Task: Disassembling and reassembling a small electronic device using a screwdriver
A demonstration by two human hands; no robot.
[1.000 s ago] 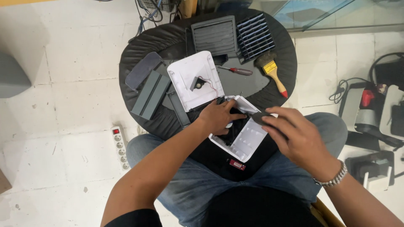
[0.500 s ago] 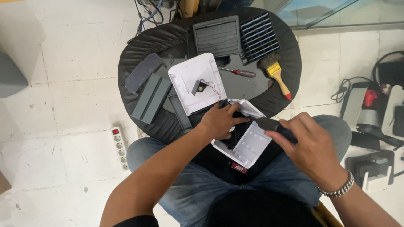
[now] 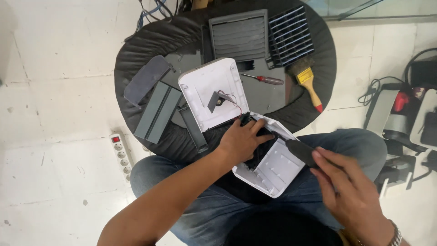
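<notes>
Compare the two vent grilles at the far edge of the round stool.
The solid grey louvre panel is closed-faced and plain grey; the open slatted grille shows dark gaps between pale-edged bars. The panel lies nearly square to the view, the grille tilted. Both are roughly square, lie flat side by side on the stool, away from both hands.

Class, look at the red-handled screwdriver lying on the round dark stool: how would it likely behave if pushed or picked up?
The screwdriver looks slim and round-handled, so a sideways push would probably roll it. It lies flat on the stool, whose sunken middle may stop it at the padded rim. Small with a thin shaft, it is likely light and stiff to lift.
</notes>
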